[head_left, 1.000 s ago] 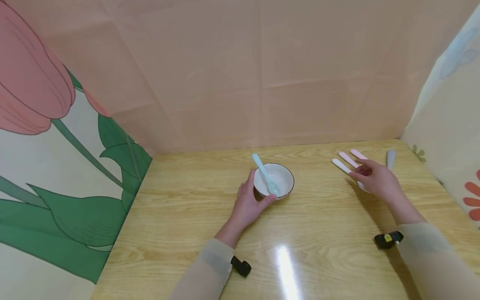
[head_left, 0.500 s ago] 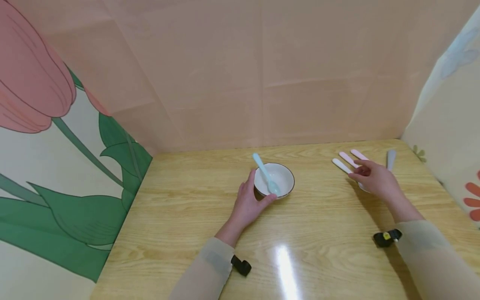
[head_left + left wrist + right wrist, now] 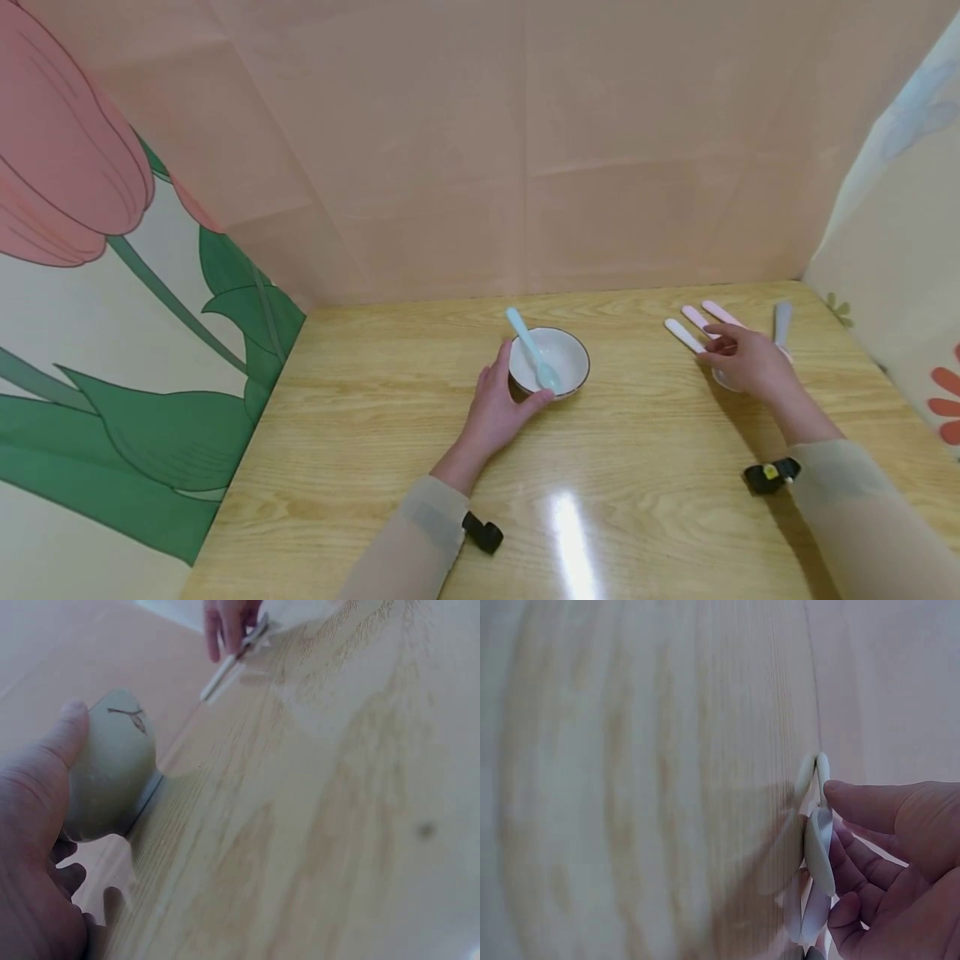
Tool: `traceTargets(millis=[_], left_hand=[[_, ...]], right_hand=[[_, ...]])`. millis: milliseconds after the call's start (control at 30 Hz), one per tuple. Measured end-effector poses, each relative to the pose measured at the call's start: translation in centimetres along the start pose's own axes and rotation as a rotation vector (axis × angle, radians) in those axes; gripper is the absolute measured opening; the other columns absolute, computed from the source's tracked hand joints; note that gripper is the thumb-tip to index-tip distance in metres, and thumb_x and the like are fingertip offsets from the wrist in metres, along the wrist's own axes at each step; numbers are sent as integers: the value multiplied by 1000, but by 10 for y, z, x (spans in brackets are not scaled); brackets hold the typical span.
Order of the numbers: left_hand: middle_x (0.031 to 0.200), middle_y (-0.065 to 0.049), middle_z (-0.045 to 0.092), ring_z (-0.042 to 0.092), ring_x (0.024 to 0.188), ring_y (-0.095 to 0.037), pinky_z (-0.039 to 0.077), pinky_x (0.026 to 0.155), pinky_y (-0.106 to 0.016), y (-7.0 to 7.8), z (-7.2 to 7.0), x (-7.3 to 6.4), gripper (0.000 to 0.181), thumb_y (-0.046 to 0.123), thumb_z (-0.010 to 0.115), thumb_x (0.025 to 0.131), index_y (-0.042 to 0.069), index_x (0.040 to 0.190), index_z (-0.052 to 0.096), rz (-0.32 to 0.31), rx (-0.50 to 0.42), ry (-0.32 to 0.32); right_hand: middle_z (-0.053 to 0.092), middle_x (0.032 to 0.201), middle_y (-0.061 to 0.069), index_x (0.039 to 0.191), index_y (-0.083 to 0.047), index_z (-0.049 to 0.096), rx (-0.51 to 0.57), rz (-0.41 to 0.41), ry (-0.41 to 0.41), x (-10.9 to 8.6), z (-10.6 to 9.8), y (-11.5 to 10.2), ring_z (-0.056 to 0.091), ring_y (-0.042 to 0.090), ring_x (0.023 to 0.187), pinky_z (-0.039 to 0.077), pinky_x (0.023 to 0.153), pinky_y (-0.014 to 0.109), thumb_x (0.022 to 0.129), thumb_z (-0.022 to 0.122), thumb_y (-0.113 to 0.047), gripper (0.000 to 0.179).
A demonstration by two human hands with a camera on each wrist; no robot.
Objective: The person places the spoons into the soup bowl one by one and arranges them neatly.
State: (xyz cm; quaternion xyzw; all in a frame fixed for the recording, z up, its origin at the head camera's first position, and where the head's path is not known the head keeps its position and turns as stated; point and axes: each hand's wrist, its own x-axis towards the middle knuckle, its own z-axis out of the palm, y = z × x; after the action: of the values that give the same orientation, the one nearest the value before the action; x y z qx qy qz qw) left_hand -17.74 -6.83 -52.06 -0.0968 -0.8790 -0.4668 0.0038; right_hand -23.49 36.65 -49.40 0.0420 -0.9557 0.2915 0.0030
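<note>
My left hand point(image 3: 495, 410) grips the near left side of a small white bowl point(image 3: 568, 357) with a dark rim, thumb and fingers spread around it. Inside leans a light blue spoon point(image 3: 527, 342), its handle sticking out past the far rim. The left wrist view shows the bowl's outside point(image 3: 112, 765) against the thumb. To the right, my right hand point(image 3: 753, 364) pinches a white spoon point(image 3: 681, 334) along its handle. In the right wrist view the thumb presses on that spoon point(image 3: 820, 859), close to the tabletop. The curled fingers sit behind it.
Beyond the right hand lie two pink spoons point(image 3: 720, 312), partly covered by it. A grey spoon point(image 3: 782, 323) lies further right. The wooden table point(image 3: 390, 375) ends at a pinkish cloth backdrop point(image 3: 420, 167), with printed walls on both sides.
The right hand has shifted very slightly, and the spoon ends near it show a little differently. The left hand and the bowl stay in place.
</note>
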Motion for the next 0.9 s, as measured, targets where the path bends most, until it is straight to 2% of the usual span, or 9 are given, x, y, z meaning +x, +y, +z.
traceTargets(millis=[167, 267, 367, 600, 900], left_hand=[[177, 1, 38, 35, 157, -45, 36, 119, -72, 1, 0, 0, 109, 63, 82, 95, 42, 177, 14, 2, -2, 6], [177, 1, 37, 35, 158, -45, 36, 120, -72, 1, -1, 0, 109, 63, 82, 94, 42, 177, 14, -2, 2, 4], [178, 2, 35, 31, 160, -46, 33, 122, -72, 1, 0, 0, 110, 63, 82, 94, 41, 177, 14, -4, 5, 1], [178, 3, 34, 26, 162, -47, 27, 125, -72, 1, 0, 0, 108, 60, 83, 95, 42, 177, 14, 3, -1, 0], [178, 2, 35, 26, 162, -47, 28, 124, -72, 1, 0, 0, 109, 62, 83, 95, 42, 177, 13, -7, -3, -2]], right_hand=[[77, 112, 22, 146, 7, 63, -15, -8, 13, 1, 0, 0, 69, 34, 97, 50, 75, 34, 100, 85, -22, 58], [76, 109, 21, 145, 7, 63, -15, -16, 13, 1, 0, 1, 68, 31, 94, 50, 72, 31, 100, 85, -21, 58], [76, 107, 21, 144, 8, 64, -16, -29, 13, 1, 0, 0, 69, 31, 92, 51, 71, 31, 100, 85, -20, 56], [75, 110, 26, 144, 11, 61, -18, -37, -11, -2, 0, -3, 69, 38, 95, 52, 77, 43, 104, 79, -19, 53], [75, 112, 27, 147, 10, 59, 4, -43, -6, -4, -1, -11, 66, 25, 87, 49, 64, 27, 104, 79, -18, 55]])
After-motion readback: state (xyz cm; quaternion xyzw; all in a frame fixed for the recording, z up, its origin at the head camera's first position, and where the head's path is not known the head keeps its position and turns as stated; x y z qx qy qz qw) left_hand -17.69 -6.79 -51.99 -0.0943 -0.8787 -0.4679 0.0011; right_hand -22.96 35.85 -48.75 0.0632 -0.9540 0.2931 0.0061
